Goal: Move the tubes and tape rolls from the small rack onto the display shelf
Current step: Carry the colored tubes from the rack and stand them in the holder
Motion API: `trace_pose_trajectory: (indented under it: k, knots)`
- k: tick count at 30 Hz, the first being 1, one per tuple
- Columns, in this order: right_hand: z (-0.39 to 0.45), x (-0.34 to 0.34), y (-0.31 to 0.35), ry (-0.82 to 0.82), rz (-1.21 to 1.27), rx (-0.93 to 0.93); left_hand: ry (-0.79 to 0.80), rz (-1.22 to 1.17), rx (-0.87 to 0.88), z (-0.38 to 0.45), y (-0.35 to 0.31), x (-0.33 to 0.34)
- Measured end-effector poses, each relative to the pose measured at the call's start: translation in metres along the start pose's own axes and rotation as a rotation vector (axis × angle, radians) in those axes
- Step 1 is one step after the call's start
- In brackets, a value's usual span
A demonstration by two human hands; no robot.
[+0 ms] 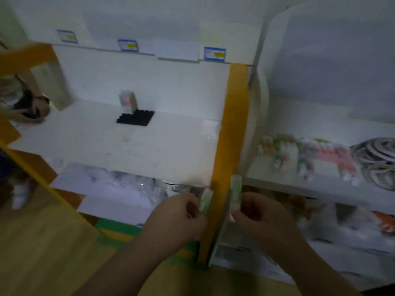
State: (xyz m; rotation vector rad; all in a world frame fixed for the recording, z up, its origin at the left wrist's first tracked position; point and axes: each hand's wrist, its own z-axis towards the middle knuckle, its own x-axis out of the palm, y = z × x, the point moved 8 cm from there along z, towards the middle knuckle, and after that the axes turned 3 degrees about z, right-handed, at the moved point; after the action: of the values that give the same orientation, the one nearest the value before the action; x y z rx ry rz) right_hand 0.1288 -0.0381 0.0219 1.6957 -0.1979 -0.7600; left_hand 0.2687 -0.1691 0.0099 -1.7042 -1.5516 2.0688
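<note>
My left hand [179, 214] grips a pale green tube [205, 199] in front of the orange upright [233, 133]. A second pale green tube [236, 192] stands upright in the pinch of my right hand [258, 216], just right of that upright. On the white shelf [119, 146] at the left sits a black studded rack [135, 118] with one pink and green tube pack [128, 101] standing at its back edge. The display shelf [303, 180] at the right carries rows of pink and green tubes [307, 157] and white tape rolls [376, 159]. The picture is blurred.
Blue price tags [214, 53] line the ledge above the white shelf. Clear bags [136, 182] lie on the level below it. Another person's hand [32, 110] rests at the far left of the shelf. Packaged goods [363, 225] fill the lower right shelf.
</note>
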Motion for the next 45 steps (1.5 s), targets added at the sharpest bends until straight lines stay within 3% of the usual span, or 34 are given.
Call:
trace_pose_trajectory:
  k: [6, 13, 19, 24, 37, 45]
  knots:
    - [0.032, 0.094, 0.037, 0.001, -0.113, -0.055, -0.124, -0.051, -0.043, -0.010, 0.077, -0.078]
    - [0.097, 0.155, 0.073, -0.025, -0.160, -0.119, -0.222, -0.120, -0.093, 0.019, 0.134, -0.137]
    - [0.180, 0.188, 0.088, -0.059, -0.061, -0.148, -0.286, -0.197, -0.133, 0.089, 0.175, -0.182]
    - [0.252, 0.212, 0.095, -0.097, 0.004, -0.131, -0.317, -0.117, -0.160, 0.156, 0.197, -0.220]
    - [0.354, 0.252, 0.111, -0.187, -0.136, -0.084, -0.462, -0.106, -0.139, 0.282, 0.256, -0.290]
    - [0.390, 0.272, 0.112, -0.288, -0.200, -0.043, -0.415, -0.084, -0.002, 0.332, 0.268, -0.289]
